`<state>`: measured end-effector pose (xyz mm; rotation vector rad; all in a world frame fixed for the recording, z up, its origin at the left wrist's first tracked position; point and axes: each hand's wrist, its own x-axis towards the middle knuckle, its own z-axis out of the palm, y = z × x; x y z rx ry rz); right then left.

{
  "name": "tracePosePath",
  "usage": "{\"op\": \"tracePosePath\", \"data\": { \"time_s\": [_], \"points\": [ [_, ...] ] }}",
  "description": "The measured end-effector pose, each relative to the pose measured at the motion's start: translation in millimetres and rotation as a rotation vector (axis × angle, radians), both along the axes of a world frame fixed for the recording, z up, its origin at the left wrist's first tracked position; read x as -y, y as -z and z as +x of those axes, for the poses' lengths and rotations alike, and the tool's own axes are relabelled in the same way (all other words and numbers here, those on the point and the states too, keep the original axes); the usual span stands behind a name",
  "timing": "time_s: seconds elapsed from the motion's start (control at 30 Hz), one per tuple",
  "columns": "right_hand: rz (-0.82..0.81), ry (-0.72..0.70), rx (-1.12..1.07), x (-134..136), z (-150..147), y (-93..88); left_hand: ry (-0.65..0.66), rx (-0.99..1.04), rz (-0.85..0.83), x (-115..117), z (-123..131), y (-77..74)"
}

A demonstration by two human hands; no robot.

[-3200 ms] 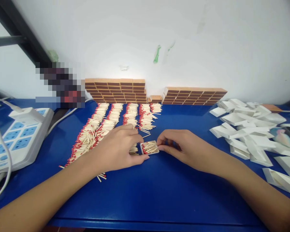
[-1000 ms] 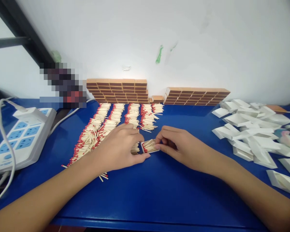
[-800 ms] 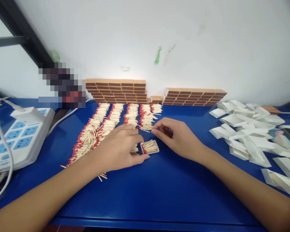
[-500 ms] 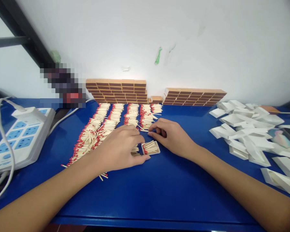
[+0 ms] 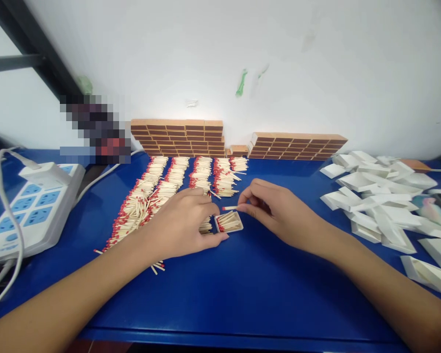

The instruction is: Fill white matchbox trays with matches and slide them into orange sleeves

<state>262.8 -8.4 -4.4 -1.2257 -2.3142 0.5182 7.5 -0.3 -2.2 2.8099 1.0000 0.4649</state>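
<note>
A small white matchbox tray [image 5: 238, 226] filled with red-headed matches rests on the blue table. My left hand [image 5: 185, 220] spans the tray's left end, thumb at the near corner and index finger at the far one. Between the thumb and fingertips of my right hand [image 5: 266, 203] is a single match [image 5: 229, 208], its red head pointing left just above the tray's far edge. Long heaps of loose matches [image 5: 156, 176] run back from beneath my left hand and forearm. A shorter heap of matches [image 5: 224, 179] lies beyond the tray.
Stacked matchboxes [image 5: 178, 139] stand against the wall, with another stack [image 5: 297, 147] to their right. Several white trays [image 5: 377, 189] are piled on the right. At the left lies a power strip [image 5: 36, 211] with white cables.
My right hand has drawn back slightly to the right and nearer from the short heap, now pinching a match. My left hand has stayed at the tray.
</note>
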Motion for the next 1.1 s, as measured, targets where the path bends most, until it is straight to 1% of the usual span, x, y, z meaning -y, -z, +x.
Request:
{"op": "tracePosePath", "data": {
  "time_s": [0.07, 0.13, 0.27, 0.47, 0.63, 0.8, 0.93, 1.1],
  "points": [
    [-0.036, -0.064, 0.027, 6.8, -0.8, -3.5, -0.007, 0.003, -0.004, 0.0, 0.2, 0.0],
    [-0.055, -0.091, 0.053, 11.5, -2.5, -4.1, -0.009, 0.007, -0.012, 0.0, 0.4, -0.1],
    [-0.015, -0.081, 0.026, 13.2, -5.7, 0.0, -0.004, -0.002, -0.013, 0.0, 0.4, -0.1],
    [0.006, -0.118, 0.007, 9.7, -7.0, 6.4, -0.003, 0.002, -0.026, 0.7, -0.3, 0.5],
    [0.001, -0.098, -0.004, 10.9, -5.1, 6.4, -0.008, -0.001, -0.024, 0.6, 0.2, -0.1],
    [-0.008, -0.114, 0.016, 12.2, -5.1, 7.3, -0.002, 0.005, -0.014, 0.0, -0.3, 0.9],
    [0.029, -0.119, -0.033, 12.3, -5.6, 8.4, 0.001, 0.003, -0.03, 0.4, -0.7, 1.6],
    [0.033, -0.135, -0.022, 11.9, -5.6, 10.4, -0.001, -0.008, -0.034, 0.1, -0.3, 1.4]
  ]
}}
